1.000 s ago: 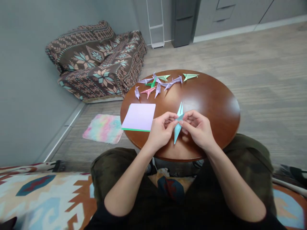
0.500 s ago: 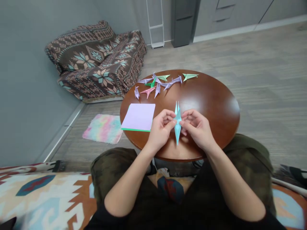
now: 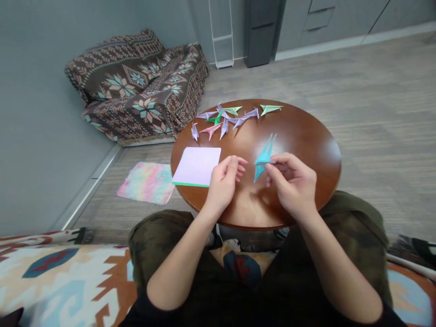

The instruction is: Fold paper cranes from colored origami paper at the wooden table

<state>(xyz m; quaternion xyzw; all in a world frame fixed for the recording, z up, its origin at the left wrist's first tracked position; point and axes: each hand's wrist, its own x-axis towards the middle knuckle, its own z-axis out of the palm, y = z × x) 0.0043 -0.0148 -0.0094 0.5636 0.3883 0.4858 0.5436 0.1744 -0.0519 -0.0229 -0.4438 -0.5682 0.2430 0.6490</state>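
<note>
Pinched between the thumb and fingers of my right hand (image 3: 294, 181) is a light-blue folded paper piece (image 3: 263, 159), held above the table. Two narrow points of it stick up and away from me, and another points down toward me. My left hand (image 3: 226, 175) hovers to the left of it, apart from the paper, with its fingers loosely bent and nothing in them. Just left of that hand lies a stack of square paper sheets (image 3: 197, 164), lilac on top with a green edge showing below.
Several folded paper cranes in lilac, green and pink, such as the pink crane (image 3: 210, 131), lie along the far left of the round brown table (image 3: 306, 141). A light-green crane (image 3: 270, 109) sits farther right. A patterned sofa (image 3: 143, 91) and a pastel rug (image 3: 148, 181) are beyond.
My left hand has let go of the blue paper and drawn back to the left. My right hand has moved slightly right with the paper, which is now turned and tilted.
</note>
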